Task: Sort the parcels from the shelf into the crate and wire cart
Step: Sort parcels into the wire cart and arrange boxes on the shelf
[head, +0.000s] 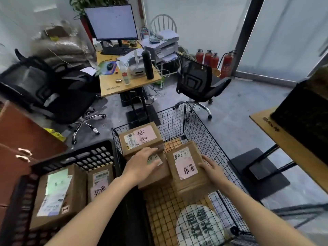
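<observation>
Both hands reach into the black wire-mesh cart (198, 128), apparently settling parcels so they sit snug. The left hand (142, 166), fingers straight and fairly flat, presses on a brown cardboard parcel w/ a greenish label (154, 174) at the cart's left side, just below a taller brown box w/ a pink handwritten label (142, 139) at the far-left corner. The right hand (211, 168), fingers relaxed, rests on the right edge of a brown taped parcel w/ pink and white labels (186, 169). Two more brown boxes sit in the black perforated plastic crate (85, 155), just left of the cart.
</observation>
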The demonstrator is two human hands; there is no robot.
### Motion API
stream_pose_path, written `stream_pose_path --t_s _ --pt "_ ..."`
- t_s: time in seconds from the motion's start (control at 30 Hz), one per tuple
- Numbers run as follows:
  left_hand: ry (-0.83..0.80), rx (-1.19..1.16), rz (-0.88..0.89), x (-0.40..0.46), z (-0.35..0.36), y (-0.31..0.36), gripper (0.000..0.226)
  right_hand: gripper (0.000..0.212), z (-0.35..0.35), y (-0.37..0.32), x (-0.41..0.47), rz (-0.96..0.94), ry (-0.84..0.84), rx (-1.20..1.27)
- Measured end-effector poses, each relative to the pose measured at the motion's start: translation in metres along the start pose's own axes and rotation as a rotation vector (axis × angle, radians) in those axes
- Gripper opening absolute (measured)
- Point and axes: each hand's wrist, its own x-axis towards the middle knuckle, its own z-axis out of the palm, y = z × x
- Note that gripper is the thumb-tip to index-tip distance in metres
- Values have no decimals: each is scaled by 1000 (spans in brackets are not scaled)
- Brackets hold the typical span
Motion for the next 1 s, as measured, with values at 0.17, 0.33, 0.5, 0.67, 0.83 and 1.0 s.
stream_pose_path --t_s 0.17,0.33,0.5,0.67,0.83,1.0 --pt "-99 117 34 9 30 -10 56 44 6 10 33 12 -36 -47" --pt "-168 170 82 18 53 -20 61 56 8 21 44 9 -69 -119" --pt "-232 260 147 20 76 -23 72 89 4 44 29 -126 -67 -410" --pt "-206 298 213 20 98 -19 79 123 -1 64 18 -197 -130 -729" --pt "-179 341 267 15 122 -14 85 108 2 67 21 -241 -80 -743" --pt "-140 387 275 21 132 -16 84 95 16 56 52 -265 -15 -669"
